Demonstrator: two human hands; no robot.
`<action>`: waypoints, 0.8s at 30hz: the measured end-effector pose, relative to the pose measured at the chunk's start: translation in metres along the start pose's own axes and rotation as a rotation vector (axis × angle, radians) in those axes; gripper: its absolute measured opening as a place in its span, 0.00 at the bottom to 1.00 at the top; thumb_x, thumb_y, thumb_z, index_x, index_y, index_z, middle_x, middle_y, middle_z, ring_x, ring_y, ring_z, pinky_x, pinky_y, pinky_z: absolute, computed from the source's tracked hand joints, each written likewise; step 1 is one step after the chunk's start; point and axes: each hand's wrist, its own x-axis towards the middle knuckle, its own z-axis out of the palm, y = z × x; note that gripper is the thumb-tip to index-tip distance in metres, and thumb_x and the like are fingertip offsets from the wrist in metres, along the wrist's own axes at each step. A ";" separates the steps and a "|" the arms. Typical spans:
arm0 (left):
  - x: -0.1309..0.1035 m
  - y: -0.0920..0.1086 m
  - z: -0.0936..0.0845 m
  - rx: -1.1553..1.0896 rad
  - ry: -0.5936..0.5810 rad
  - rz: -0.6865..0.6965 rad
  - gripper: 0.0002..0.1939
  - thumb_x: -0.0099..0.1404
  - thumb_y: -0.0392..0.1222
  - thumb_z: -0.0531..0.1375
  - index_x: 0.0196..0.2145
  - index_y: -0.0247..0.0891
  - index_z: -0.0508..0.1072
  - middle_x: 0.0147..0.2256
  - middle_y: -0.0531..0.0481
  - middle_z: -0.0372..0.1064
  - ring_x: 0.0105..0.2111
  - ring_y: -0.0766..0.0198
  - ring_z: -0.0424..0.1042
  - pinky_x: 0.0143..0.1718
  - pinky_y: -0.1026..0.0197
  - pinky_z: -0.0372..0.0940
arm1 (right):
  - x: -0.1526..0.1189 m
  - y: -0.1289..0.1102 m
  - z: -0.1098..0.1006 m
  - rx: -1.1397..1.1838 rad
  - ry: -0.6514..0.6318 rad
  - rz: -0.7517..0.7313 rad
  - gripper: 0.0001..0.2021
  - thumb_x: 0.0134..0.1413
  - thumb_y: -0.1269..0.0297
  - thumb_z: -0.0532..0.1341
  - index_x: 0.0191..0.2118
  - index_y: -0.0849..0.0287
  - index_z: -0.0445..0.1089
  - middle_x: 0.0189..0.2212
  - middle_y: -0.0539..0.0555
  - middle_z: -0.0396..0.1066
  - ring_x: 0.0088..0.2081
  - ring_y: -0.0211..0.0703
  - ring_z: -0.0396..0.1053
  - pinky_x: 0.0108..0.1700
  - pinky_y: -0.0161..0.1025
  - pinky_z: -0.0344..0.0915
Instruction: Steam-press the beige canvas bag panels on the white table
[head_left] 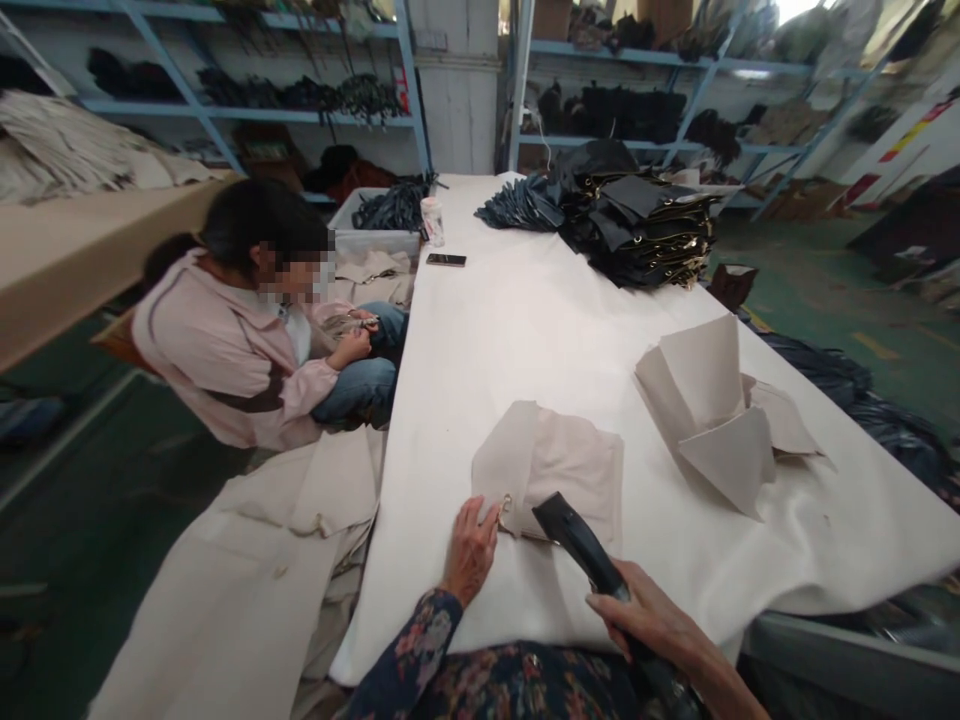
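Observation:
A beige fabric piece point(574, 465) lies flat on the white-covered table point(517, 320), with a pale flap over its left part and a small metal ring near its lower edge. My left hand point(472, 545) rests at the flap's lower left corner beside the ring, its fingers pressed together; whether they pinch the fabric is hard to tell. In my right hand point(641, 610) is a black handheld tool point(577, 535), its wide flat head over the lower part of the piece.
Folded beige pieces point(705, 410) stand at the right; dark pieces point(645, 220) are piled farther back. A phone point(446, 260) and a cup point(433, 222) sit near the left edge. A seated person point(240, 340) works beside beige fabric point(247, 570) at the left.

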 end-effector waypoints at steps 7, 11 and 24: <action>-0.007 0.012 0.007 -0.063 -0.049 0.097 0.17 0.66 0.32 0.50 0.51 0.41 0.68 0.47 0.41 0.63 0.50 0.54 0.64 0.50 0.47 0.66 | 0.028 0.002 0.010 -0.133 -0.007 0.058 0.09 0.49 0.59 0.59 0.30 0.58 0.61 0.14 0.43 0.63 0.13 0.32 0.59 0.15 0.27 0.56; -0.008 0.008 0.007 -0.096 -0.067 0.074 0.16 0.65 0.32 0.51 0.50 0.41 0.68 0.47 0.42 0.62 0.50 0.54 0.63 0.49 0.47 0.66 | 0.043 0.009 0.011 -0.080 0.005 0.090 0.12 0.48 0.56 0.61 0.30 0.59 0.61 0.13 0.43 0.62 0.13 0.32 0.59 0.14 0.29 0.57; -0.010 0.001 0.010 -0.170 -0.039 0.064 0.16 0.62 0.29 0.54 0.48 0.37 0.69 0.48 0.39 0.62 0.49 0.54 0.62 0.50 0.50 0.64 | 0.053 0.013 0.005 -0.125 -0.013 0.089 0.16 0.47 0.51 0.61 0.28 0.57 0.57 0.14 0.43 0.62 0.14 0.34 0.60 0.15 0.32 0.62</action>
